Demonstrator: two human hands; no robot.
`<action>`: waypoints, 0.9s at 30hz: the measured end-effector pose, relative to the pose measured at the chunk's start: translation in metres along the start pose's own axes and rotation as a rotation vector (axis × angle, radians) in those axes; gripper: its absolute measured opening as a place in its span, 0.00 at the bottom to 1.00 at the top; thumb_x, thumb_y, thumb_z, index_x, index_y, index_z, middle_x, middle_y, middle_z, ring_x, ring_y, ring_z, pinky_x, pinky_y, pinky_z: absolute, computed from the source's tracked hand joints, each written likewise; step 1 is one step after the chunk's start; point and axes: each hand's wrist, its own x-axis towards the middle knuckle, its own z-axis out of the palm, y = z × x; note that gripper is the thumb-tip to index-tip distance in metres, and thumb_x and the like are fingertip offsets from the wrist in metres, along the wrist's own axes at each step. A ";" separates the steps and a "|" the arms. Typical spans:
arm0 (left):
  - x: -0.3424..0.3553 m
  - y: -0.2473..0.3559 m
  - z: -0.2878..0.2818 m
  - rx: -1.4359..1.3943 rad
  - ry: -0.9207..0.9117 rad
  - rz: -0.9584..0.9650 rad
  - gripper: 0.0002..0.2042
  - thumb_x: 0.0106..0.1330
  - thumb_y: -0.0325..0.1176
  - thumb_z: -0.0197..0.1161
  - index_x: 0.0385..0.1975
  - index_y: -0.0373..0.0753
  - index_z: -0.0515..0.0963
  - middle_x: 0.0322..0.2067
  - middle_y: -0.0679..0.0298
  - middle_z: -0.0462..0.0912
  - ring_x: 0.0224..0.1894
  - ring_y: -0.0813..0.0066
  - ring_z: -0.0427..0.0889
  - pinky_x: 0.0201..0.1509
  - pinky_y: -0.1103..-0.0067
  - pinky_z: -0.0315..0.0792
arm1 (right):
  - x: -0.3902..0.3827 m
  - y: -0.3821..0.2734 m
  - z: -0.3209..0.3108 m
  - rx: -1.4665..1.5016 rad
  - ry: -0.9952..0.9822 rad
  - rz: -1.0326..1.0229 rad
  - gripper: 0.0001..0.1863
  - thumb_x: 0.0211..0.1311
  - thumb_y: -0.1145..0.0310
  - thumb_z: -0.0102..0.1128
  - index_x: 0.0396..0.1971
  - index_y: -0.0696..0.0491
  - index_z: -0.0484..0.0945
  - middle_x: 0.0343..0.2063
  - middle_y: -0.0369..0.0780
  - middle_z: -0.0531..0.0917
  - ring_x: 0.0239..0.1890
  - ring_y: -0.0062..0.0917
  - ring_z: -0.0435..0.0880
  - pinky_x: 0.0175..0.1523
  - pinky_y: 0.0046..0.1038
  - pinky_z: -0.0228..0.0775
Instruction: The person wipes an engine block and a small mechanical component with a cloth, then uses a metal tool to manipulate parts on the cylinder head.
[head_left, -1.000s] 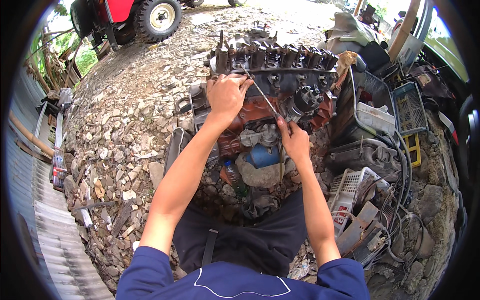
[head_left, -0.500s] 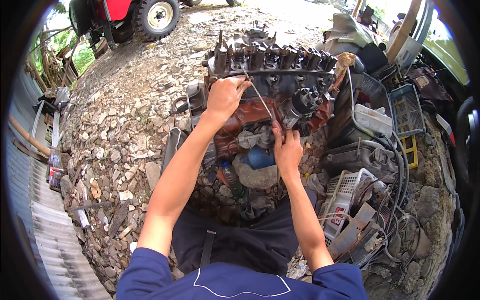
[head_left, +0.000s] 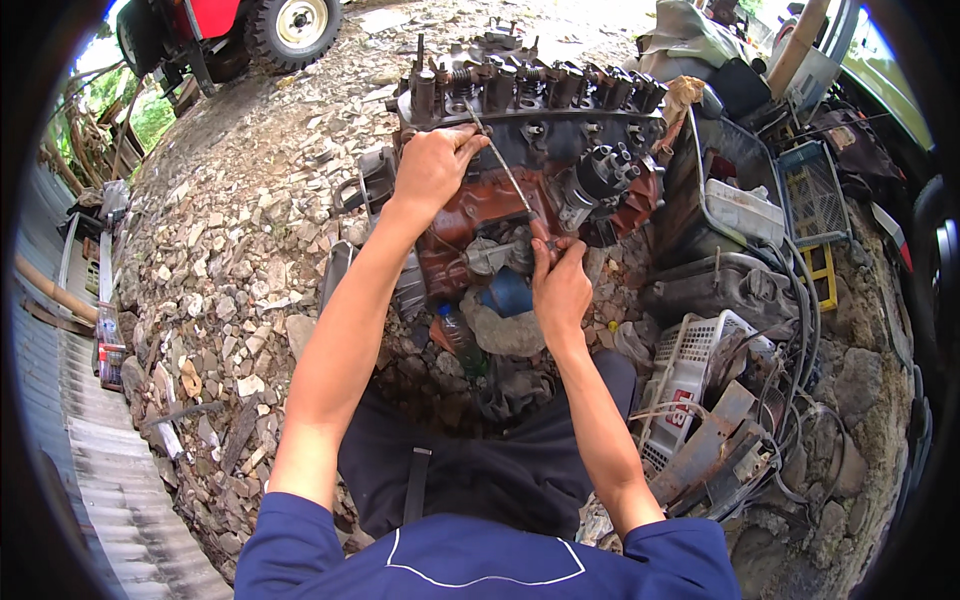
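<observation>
A long screwdriver [head_left: 513, 180] with a thin shaft and a reddish handle slants across the side of an engine [head_left: 470, 220]. My right hand [head_left: 562, 290] is closed around its handle, near the distributor [head_left: 598, 188]. My left hand [head_left: 432, 165] is closed, with thumb and fingertips pinched at the upper part of the shaft. The shaft's far end reaches the row of rockers and valve springs [head_left: 500, 88] on top of the engine; its very tip is hard to make out. The engine has a dark upper part and a rust-red block.
Loose stones [head_left: 230, 260] cover the ground. Under the engine are a blue container [head_left: 507, 294] and a plastic bottle [head_left: 458, 335]. To the right stand a white crate [head_left: 675, 400] with metal parts, cables and a dark tank [head_left: 722, 298]. A red vehicle [head_left: 208, 18] is far left.
The view has shifted a little, so the engine sits slightly further left and up. My right hand has turned on the screwdriver, and more of its handle shows. My left hand keeps its pinch.
</observation>
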 end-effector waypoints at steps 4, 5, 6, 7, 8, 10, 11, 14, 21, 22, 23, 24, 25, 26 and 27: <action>-0.003 0.001 0.003 -0.022 0.032 0.013 0.17 0.67 0.47 0.63 0.40 0.38 0.86 0.31 0.49 0.84 0.35 0.48 0.84 0.38 0.66 0.77 | 0.005 0.009 -0.003 -0.038 0.016 -0.070 0.24 0.68 0.49 0.58 0.43 0.58 0.70 0.31 0.51 0.84 0.31 0.50 0.84 0.32 0.46 0.75; -0.002 0.002 0.002 -0.025 0.004 -0.010 0.18 0.66 0.47 0.64 0.41 0.37 0.85 0.33 0.48 0.84 0.37 0.49 0.84 0.39 0.68 0.78 | 0.010 0.011 -0.006 -0.043 0.001 -0.104 0.24 0.68 0.49 0.58 0.43 0.58 0.70 0.32 0.51 0.83 0.31 0.50 0.84 0.32 0.45 0.75; -0.001 0.005 -0.002 -0.024 -0.025 -0.034 0.18 0.66 0.46 0.65 0.42 0.36 0.85 0.35 0.48 0.84 0.38 0.51 0.85 0.41 0.69 0.78 | 0.015 0.014 -0.007 -0.044 -0.016 -0.136 0.24 0.68 0.48 0.58 0.43 0.58 0.71 0.32 0.51 0.83 0.31 0.50 0.84 0.32 0.45 0.75; -0.001 0.006 -0.006 -0.023 -0.053 -0.059 0.19 0.65 0.46 0.65 0.43 0.35 0.84 0.37 0.48 0.84 0.40 0.52 0.85 0.42 0.71 0.78 | 0.018 0.017 -0.008 -0.045 -0.033 -0.170 0.25 0.68 0.48 0.58 0.43 0.58 0.71 0.33 0.51 0.83 0.31 0.50 0.84 0.32 0.45 0.75; -0.002 0.005 -0.005 -0.020 -0.043 -0.043 0.19 0.66 0.46 0.65 0.43 0.35 0.84 0.37 0.47 0.84 0.39 0.52 0.86 0.42 0.71 0.78 | 0.017 0.018 -0.011 -0.020 -0.083 -0.157 0.25 0.68 0.48 0.57 0.44 0.59 0.72 0.36 0.50 0.83 0.31 0.50 0.84 0.32 0.45 0.75; -0.004 0.003 -0.005 -0.016 -0.024 -0.013 0.20 0.66 0.48 0.65 0.43 0.35 0.84 0.36 0.47 0.84 0.38 0.52 0.86 0.41 0.71 0.78 | 0.018 0.020 -0.012 0.013 -0.061 -0.180 0.24 0.68 0.49 0.57 0.43 0.58 0.72 0.36 0.50 0.83 0.31 0.50 0.84 0.31 0.45 0.75; -0.004 0.002 -0.005 -0.004 -0.032 -0.047 0.20 0.66 0.49 0.65 0.43 0.35 0.84 0.35 0.46 0.84 0.37 0.53 0.86 0.40 0.71 0.78 | 0.018 0.020 -0.011 0.030 -0.051 -0.192 0.24 0.68 0.49 0.57 0.42 0.58 0.72 0.36 0.50 0.83 0.31 0.50 0.84 0.31 0.45 0.75; -0.001 0.008 -0.002 0.007 -0.026 -0.088 0.22 0.66 0.50 0.64 0.44 0.35 0.84 0.32 0.46 0.84 0.33 0.53 0.86 0.37 0.72 0.77 | 0.012 0.017 -0.004 0.013 0.009 -0.164 0.24 0.69 0.49 0.57 0.40 0.58 0.71 0.33 0.51 0.83 0.28 0.51 0.84 0.30 0.45 0.75; -0.003 0.011 -0.004 0.041 -0.037 -0.128 0.21 0.67 0.51 0.62 0.40 0.35 0.85 0.31 0.47 0.84 0.33 0.49 0.84 0.36 0.68 0.78 | -0.002 0.002 -0.001 -0.014 0.008 -0.027 0.23 0.68 0.49 0.57 0.37 0.58 0.69 0.24 0.51 0.82 0.26 0.52 0.83 0.28 0.47 0.73; -0.003 0.011 -0.004 0.029 -0.035 -0.122 0.21 0.68 0.51 0.61 0.39 0.36 0.86 0.32 0.48 0.84 0.35 0.47 0.84 0.38 0.66 0.79 | -0.003 0.002 0.002 -0.022 0.050 -0.043 0.23 0.68 0.49 0.58 0.36 0.57 0.69 0.22 0.51 0.82 0.26 0.52 0.83 0.27 0.47 0.73; -0.002 0.010 -0.003 0.026 -0.030 -0.096 0.21 0.67 0.51 0.61 0.39 0.36 0.86 0.32 0.48 0.84 0.35 0.47 0.84 0.38 0.66 0.79 | -0.004 0.000 0.002 -0.023 0.070 -0.043 0.23 0.68 0.49 0.58 0.36 0.57 0.69 0.22 0.51 0.82 0.26 0.51 0.83 0.27 0.47 0.73; -0.002 0.007 -0.003 0.027 -0.026 -0.075 0.21 0.67 0.51 0.61 0.39 0.36 0.86 0.33 0.48 0.84 0.35 0.48 0.84 0.38 0.66 0.79 | -0.007 -0.005 0.002 -0.021 0.086 -0.042 0.23 0.68 0.49 0.58 0.36 0.57 0.69 0.23 0.51 0.82 0.26 0.51 0.83 0.27 0.47 0.73; -0.002 0.005 -0.003 0.028 -0.023 -0.054 0.21 0.67 0.51 0.62 0.39 0.36 0.86 0.33 0.48 0.84 0.35 0.48 0.84 0.38 0.66 0.79 | -0.010 -0.008 0.002 -0.020 0.102 -0.041 0.23 0.68 0.49 0.58 0.36 0.57 0.70 0.23 0.51 0.82 0.26 0.51 0.83 0.27 0.47 0.73; -0.003 0.003 -0.002 0.029 -0.039 -0.064 0.21 0.67 0.51 0.62 0.39 0.36 0.86 0.33 0.48 0.84 0.36 0.48 0.84 0.38 0.66 0.79 | -0.014 -0.008 0.005 -0.009 0.096 -0.025 0.23 0.68 0.48 0.58 0.37 0.57 0.70 0.23 0.51 0.82 0.26 0.51 0.83 0.27 0.47 0.73; -0.002 0.003 -0.003 0.029 -0.053 -0.072 0.21 0.67 0.51 0.62 0.39 0.35 0.86 0.34 0.48 0.84 0.36 0.48 0.84 0.38 0.67 0.79 | -0.017 -0.008 0.008 0.003 0.094 -0.011 0.23 0.68 0.48 0.58 0.37 0.57 0.70 0.23 0.51 0.83 0.26 0.50 0.83 0.27 0.47 0.73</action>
